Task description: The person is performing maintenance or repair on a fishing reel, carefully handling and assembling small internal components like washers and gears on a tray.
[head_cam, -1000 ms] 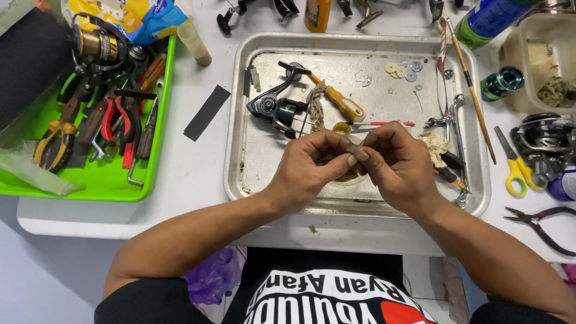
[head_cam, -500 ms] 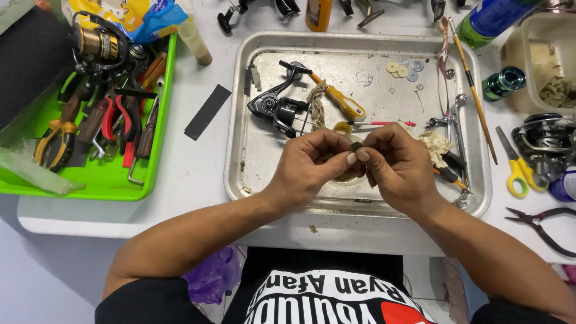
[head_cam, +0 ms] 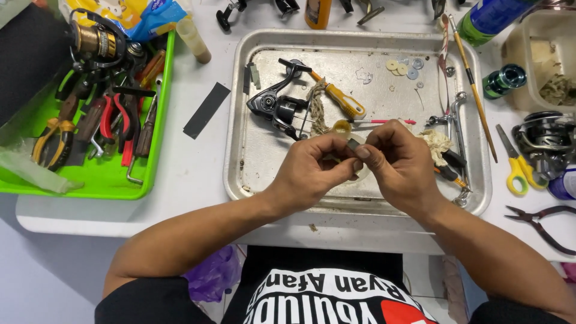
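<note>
Hands: left hand, right hand | fingers pinch small dark part | dented metal tray

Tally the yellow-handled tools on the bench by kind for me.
Screwdriver in the metal tray: 1
Scissors right of the tray: 1
Pliers in the green tray: 1
Total: 3
</note>
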